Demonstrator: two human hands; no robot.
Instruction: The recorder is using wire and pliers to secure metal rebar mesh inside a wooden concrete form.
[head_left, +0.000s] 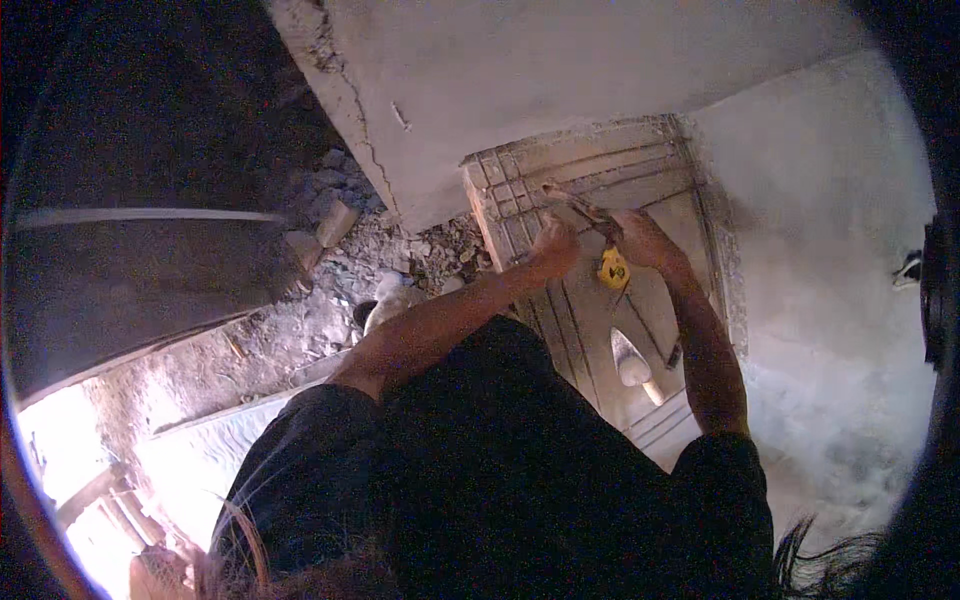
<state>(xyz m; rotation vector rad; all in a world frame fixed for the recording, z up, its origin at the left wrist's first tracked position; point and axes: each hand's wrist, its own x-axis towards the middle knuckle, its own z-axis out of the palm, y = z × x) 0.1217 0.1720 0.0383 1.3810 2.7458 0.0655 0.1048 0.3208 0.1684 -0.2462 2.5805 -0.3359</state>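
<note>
While the right hand (641,238) grips a dark, slender tool (573,202), left hand (553,248) curled, hold unclear.

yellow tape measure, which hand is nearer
Right. The right hand is beside the yellow tape measure, up and to its right in the picture; the left hand is farther off, to its left.

Trowel blade (629,360) smooth metal, tape measure (612,268) plastic — rods (508,190) dull metal, concrete (560,70) matt, rubble (420,250) rough.

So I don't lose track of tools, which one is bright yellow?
The tape measure, beside your right hand. The trowel farther down has a grey blade and tan handle; the pincers-like tool in that hand looks dark.
</note>
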